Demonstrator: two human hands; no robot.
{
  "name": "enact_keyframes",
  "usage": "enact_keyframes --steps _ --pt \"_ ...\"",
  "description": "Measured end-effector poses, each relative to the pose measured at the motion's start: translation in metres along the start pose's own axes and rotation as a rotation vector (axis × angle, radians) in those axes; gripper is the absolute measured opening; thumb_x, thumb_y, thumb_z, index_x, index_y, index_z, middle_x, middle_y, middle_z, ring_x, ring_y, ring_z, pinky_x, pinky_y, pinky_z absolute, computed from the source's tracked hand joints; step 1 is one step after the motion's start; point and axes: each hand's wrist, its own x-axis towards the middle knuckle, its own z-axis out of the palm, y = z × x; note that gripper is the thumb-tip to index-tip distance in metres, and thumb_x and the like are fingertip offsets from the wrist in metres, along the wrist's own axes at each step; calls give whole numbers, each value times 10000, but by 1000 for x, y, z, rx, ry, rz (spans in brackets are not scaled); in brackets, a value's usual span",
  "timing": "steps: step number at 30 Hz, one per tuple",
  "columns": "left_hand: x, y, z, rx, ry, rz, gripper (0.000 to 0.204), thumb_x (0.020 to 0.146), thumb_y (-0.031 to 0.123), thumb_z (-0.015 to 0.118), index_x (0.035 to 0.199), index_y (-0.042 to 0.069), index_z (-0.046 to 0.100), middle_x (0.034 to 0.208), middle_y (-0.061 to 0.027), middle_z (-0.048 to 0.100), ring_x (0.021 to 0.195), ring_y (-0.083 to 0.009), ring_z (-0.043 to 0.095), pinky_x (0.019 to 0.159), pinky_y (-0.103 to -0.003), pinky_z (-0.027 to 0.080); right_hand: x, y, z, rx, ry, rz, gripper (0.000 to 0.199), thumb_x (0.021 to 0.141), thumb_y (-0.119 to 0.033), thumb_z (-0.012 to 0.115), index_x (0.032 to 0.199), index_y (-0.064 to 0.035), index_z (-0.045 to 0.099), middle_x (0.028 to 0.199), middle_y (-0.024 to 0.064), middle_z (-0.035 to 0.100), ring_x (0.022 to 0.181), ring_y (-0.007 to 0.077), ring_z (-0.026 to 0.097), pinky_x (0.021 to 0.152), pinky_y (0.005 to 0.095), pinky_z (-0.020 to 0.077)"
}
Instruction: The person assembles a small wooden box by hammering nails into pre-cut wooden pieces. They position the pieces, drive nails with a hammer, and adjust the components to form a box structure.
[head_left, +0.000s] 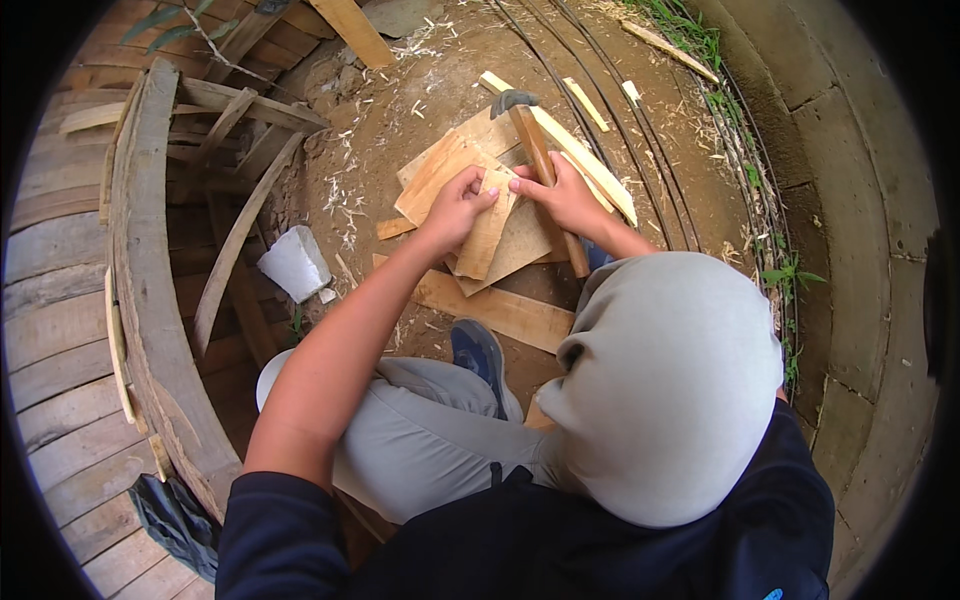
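Note:
My left hand (460, 210) is closed on a short flat piece of wood (487, 235), pinching it near its upper end. My right hand (568, 198) is closed around a hammer (536, 143). The wooden handle runs behind its fingers, and the dark metal head points away from me. The right thumb and fingertips meet the upper edge of the same wood piece; anything small between the fingertips is too fine to make out. Beneath both hands lies a loose stack of thin boards (437, 180), turned at different angles.
A longer plank (500, 308) lies nearer my shoe (482, 358). A white block (295, 263) sits left, beside weathered timbers (150, 250). Dark cables (640, 135) cross the dirt at the right, before a concrete wall (850, 200). Wood chips litter the ground.

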Motion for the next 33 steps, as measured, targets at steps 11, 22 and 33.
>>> enact_keyframes --steps 11,22,33 --pt "-6 12 2 12 49 -145 191 1000 135 641 1159 32 617 964 -28 663 847 -113 619 776 -294 505 1 18 -5 120 156 83 373 835 -8 726 1131 -2 499 1122 126 710 976 161 663 888 309 526" --pt "12 11 17 310 351 -31 332 943 235 693 1154 -17 653 947 -124 698 860 -204 657 795 -369 512 -3 29 -9 229 68 45 442 827 -68 774 1159 -8 488 1044 100 685 941 173 651 852 326 523" --pt "15 75 -108 522 1 -175 595 987 295 657 1534 125 497 1330 -209 665 1187 -272 644 1035 -393 483 -13 5 -34 178 58 92 376 985 -203 698 1233 -47 462 842 28 584 533 101 560 443 271 461"
